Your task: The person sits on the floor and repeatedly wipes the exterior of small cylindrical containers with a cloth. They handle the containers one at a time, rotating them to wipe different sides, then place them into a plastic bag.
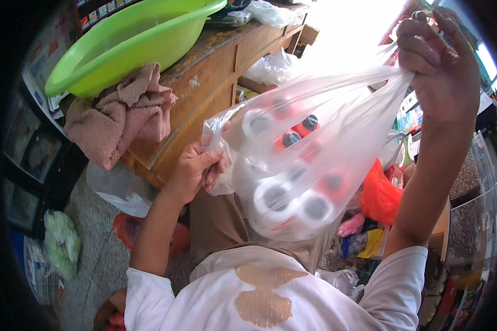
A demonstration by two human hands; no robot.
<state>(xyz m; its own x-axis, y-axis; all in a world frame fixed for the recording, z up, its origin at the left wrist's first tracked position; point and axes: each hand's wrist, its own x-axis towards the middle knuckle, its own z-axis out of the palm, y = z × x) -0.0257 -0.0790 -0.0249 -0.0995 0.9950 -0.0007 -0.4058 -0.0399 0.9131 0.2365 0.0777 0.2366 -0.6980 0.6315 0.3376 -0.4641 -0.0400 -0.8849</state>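
A translucent plastic bag (348, 136) hangs before me, its gathered upper part held in my raised right hand (441, 62). My left hand (203, 167) grips a loose, crumpled edge of the bag on its left side. Inside are several white rolls (273, 196) with open cores and several red items with dark caps, perhaps bottles. Two dark caps (291, 138) show plainly through the bag's opening. The bag hangs above my lap, over brown trousers (215, 223).
A wooden desk (215, 70) at upper left bears a large green basin (132, 45), with a pink towel (124, 116) draped at its corner. On the floor lie a white plastic bag (120, 190) and a bag of green items (62, 244). A red bag (379, 194) and clear bins (466, 223) stand right.
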